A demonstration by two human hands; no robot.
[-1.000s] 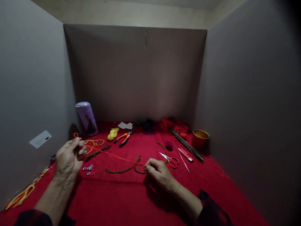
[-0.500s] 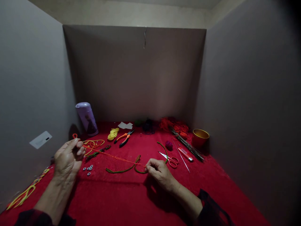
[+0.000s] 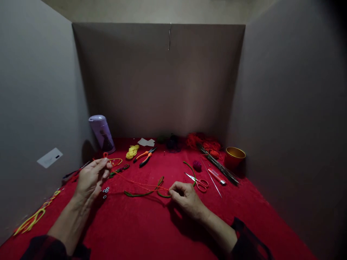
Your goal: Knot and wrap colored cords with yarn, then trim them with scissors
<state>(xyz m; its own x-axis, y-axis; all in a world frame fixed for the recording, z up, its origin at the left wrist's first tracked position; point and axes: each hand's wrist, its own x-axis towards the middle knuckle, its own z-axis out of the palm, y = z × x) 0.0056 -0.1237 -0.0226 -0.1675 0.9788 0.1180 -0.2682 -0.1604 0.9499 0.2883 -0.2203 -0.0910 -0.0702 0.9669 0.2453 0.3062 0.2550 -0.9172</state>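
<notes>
Two strands of red cord [image 3: 137, 183] run between my hands, sagging a little above the red cloth. My left hand [image 3: 93, 177] pinches one end, and a small red loop sticks up past its fingertips. At the other end, my right hand [image 3: 187, 199] pinches the cord between thumb and fingers. Beneath the strands lies a green cord [image 3: 139, 195], curled into a loop near my right fingers. Several small metal rings [image 3: 105, 192] rest beside my left wrist. Red-handled scissors [image 3: 201, 183] lie just beyond my right hand.
Orange-handled pliers [image 3: 145, 157], a yellow yarn bundle [image 3: 132, 152] and a purple bottle [image 3: 103, 135] stand or lie toward the back left. At right are a red lighter [image 3: 217, 177], dark thin sticks [image 3: 219, 166] and a gold-rimmed cup [image 3: 235, 156]. Grey panels enclose three sides.
My left hand has moved right, closer to my right hand. The red cord, taut before, now hangs slacker with its two strands apart. My right hand stays nearly in place.
</notes>
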